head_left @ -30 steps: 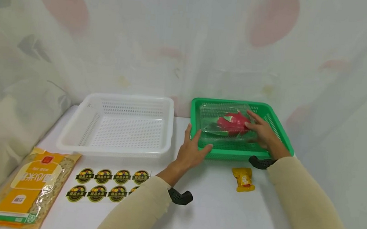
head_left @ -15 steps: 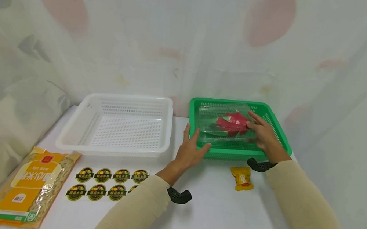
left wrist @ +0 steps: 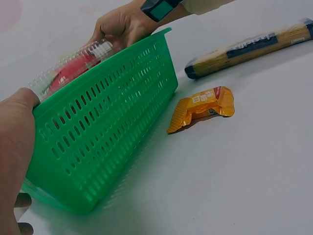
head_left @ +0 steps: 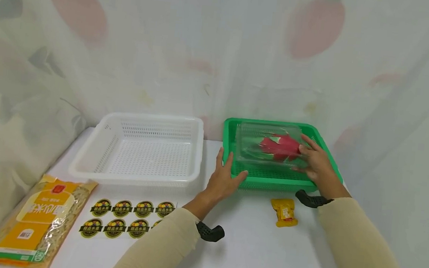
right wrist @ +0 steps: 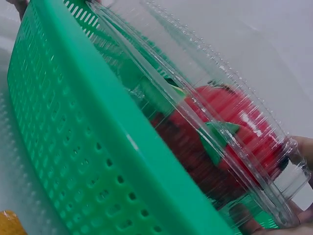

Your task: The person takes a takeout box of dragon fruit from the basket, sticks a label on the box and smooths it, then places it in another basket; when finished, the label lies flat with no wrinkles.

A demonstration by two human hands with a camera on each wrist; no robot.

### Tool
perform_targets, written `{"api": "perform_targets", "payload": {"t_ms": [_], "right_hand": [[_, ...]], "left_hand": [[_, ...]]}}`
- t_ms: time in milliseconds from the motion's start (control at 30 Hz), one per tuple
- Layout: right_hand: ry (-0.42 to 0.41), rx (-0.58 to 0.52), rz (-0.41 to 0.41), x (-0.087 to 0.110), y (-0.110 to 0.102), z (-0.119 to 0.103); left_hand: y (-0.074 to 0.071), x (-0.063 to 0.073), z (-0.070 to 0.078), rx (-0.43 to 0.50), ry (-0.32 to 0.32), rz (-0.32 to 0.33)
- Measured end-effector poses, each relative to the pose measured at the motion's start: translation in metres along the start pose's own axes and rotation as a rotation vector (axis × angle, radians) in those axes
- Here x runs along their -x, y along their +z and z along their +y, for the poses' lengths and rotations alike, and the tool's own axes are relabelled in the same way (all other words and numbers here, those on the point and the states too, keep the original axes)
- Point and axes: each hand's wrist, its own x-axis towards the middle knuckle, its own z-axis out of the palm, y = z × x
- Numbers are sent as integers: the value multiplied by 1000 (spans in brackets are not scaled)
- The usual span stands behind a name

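One right hand (head_left: 317, 163) grips a clear box (head_left: 262, 135); the left hand (head_left: 222, 180), fingers apart, apparently touches a basket (head_left: 272, 181).

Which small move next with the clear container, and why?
Probably ease the clear container lower into the green basket: the left wrist view shows part of it above the rim, the right hand grips its right end, and the left hand touches the basket's near-left corner, which could steady it.
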Motion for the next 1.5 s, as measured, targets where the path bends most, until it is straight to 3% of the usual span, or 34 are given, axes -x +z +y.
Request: {"api": "perform_targets", "payload": {"t_ms": [300, 600, 967, 1233, 1367, 1500], "right_hand": [[-14, -114, 3, 21, -13, -9], [-36, -138, 21, 35, -16, -18], [-63, -142, 41, 54, -12, -30], [-56, -122, 12, 63, -8, -37], [-64, -117, -5, 68, -6, -42], [-67, -123, -10, 73, -3, -45]], "left_hand": [[5, -1, 5, -24, 1, -10], [4, -3, 5, -45, 21, -4], [-2, -1, 10, -70, -20, -27], [-17, 2, 22, -148, 12, 10], [-27, 2, 34, -123, 4, 26], [-37, 3, 46, 0, -20, 7]]}}
